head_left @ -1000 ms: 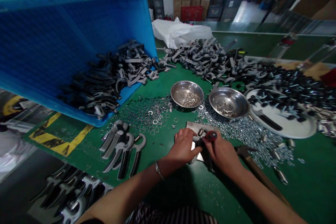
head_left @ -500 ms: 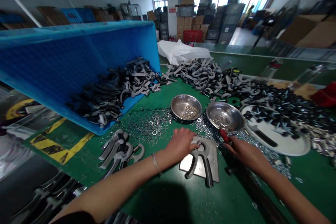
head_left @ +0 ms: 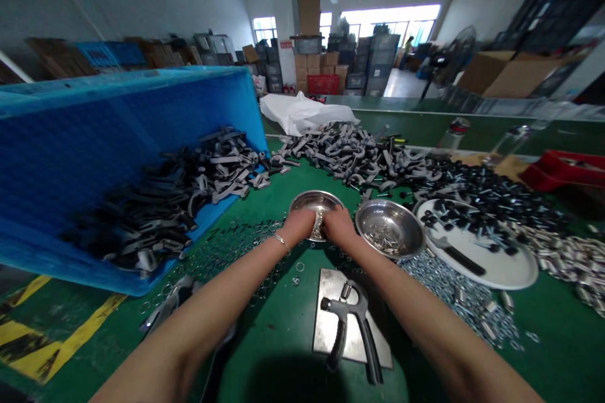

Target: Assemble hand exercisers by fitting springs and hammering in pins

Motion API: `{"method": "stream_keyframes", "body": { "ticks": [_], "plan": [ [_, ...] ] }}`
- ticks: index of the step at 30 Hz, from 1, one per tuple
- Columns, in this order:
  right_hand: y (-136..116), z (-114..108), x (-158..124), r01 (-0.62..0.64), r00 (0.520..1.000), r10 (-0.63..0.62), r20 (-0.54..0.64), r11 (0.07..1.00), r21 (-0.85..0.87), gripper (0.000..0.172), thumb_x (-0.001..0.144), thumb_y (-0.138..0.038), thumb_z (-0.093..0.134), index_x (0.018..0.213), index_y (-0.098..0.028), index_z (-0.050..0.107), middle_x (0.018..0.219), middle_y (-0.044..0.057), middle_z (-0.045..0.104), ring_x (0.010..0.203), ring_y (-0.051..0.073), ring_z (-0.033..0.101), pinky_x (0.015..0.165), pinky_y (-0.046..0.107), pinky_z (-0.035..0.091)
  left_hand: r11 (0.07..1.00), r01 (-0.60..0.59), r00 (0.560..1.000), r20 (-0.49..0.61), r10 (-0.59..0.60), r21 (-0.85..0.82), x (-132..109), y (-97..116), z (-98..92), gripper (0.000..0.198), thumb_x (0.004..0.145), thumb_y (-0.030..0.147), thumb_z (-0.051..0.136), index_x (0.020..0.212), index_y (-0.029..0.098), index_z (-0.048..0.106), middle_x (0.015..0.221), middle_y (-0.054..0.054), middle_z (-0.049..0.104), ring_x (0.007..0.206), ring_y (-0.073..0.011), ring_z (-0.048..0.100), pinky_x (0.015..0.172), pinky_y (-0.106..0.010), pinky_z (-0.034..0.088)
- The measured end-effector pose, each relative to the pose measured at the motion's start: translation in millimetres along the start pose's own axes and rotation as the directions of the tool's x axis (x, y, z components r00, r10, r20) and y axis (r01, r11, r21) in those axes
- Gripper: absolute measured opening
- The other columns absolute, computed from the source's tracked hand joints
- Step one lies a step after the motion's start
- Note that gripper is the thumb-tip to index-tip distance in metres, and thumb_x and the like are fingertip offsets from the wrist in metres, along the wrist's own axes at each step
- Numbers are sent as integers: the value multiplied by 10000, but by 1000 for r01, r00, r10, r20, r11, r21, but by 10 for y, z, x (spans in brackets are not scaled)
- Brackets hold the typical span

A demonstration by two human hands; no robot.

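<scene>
Both hands reach into the left steel bowl, which holds small shiny metal pieces. My left hand, with a bracelet on its wrist, curls down at the bowl's left side. Opposite it, my right hand is curled in the same way. Their fingertips are hidden, so I cannot make out what they pinch. Below the hands, a grey and black hand gripper with a small spring lies on a flat metal plate, between my forearms.
A second steel bowl of small pins stands right, beside a white plate with black-headed screws. Metal rings lie scattered left. A tipped blue crate and a heap of grey handles stand behind.
My left hand has left the hand gripper for the left bowl. My right hand has moved left from the second bowl into it, no longer showing the red-handled tool. The view has shifted.
</scene>
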State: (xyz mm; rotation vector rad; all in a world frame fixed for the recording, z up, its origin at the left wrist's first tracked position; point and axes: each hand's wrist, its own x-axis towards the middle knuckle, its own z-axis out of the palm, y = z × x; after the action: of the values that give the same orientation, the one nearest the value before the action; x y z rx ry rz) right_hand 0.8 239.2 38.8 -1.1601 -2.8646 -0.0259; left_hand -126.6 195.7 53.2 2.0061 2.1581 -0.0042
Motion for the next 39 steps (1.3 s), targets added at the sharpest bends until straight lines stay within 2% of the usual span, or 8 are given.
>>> {"method": "stream_keyframes", "body": {
  "ticks": [5,12,16,21,26,29,33,39],
  "plan": [
    [100,165,3,-59,998,56,41,996,72,303,942,-347,632,1179,-158,631,1238,95,632,1107,248,620,944,478,512,994,9,998,-67,-17,-111,-108,-3,-73,204,937,175,517,961,117,712,1025,-161,730,988,-247,681,860,-319,502],
    [105,302,-6,-126,992,124,30,916,380,330,939,-344,639,1205,-151,619,1256,102,623,1113,254,619,948,486,510,858,-347,937,-110,330,-380,-1305,579,235,176,968,300,543,952,202,688,982,-35,715,948,-200,630,901,-337,422],
    [124,87,-142,-110,989,149,-12,776,621,177,945,-234,600,1086,-135,643,1121,85,681,1050,225,648,941,435,507,906,-326,942,-170,288,-269,-1613,701,526,206,979,340,535,946,191,674,978,-52,682,1011,-231,569,926,-385,377],
    [234,-185,-928,-101,985,172,17,494,863,176,933,-297,552,1017,-152,607,938,59,722,775,175,715,750,323,566,922,-340,926,-236,295,-184,-1577,716,638,220,992,343,507,959,180,651,977,-53,666,999,-236,548,911,-393,365],
    [244,-86,-1877,-162,973,212,92,341,926,314,942,-465,517,887,-171,613,828,70,735,738,196,729,700,328,582,921,-381,895,-280,347,-77,-1604,752,673,253,1012,321,456,946,166,645,954,-64,660,979,-239,542,890,-397,368],
    [199,56,-2168,-180,962,258,86,368,912,363,940,-502,512,861,-167,627,745,63,722,667,199,706,645,327,565,889,-458,848,-293,442,14,-1635,706,728,250,1021,281,432,990,168,653,964,-66,661,968,-234,544,868,-391,368],
    [93,179,-2259,-133,957,290,-26,514,848,344,920,-504,552,809,-192,645,734,46,690,706,222,658,694,363,525,854,-512,799,-312,515,97,-1650,646,767,227,1018,239,436,1112,174,631,1013,-66,660,966,-227,543,843,-382,375],
    [-2,228,-2194,85,964,115,-240,723,685,240,977,-377,516,878,-210,658,876,84,680,892,262,599,866,439,465,832,-526,789,-264,555,177,-1643,690,721,249,1019,211,402,999,135,638,957,-88,650,939,-242,548,865,-407,392]
  ]
}}
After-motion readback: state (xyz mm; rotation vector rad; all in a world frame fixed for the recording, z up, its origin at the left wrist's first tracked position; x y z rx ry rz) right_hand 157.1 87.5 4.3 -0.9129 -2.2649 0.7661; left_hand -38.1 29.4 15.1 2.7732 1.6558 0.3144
